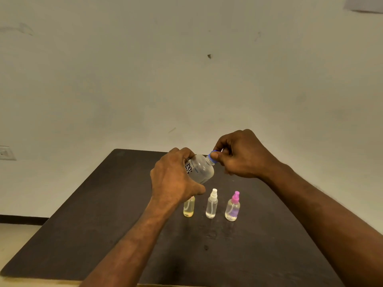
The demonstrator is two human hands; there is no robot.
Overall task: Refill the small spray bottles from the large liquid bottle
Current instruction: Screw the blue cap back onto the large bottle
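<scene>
My left hand [174,179] grips the large clear liquid bottle [202,169], held above the table and tilted to the right. My right hand [238,156] pinches the bottle's blue cap [213,157] between thumb and fingers. Below stand three small spray bottles in a row on the dark table [103,224]: a yellowish one [189,208] whose top is hidden behind my left hand, a clear one with a white sprayer [212,204], and one with a pink sprayer [233,207]. Each holds a little liquid.
A pale wall rises behind the table. A wall socket [5,152] sits at the far left. The table's left edge runs diagonally, with pale floor beyond it.
</scene>
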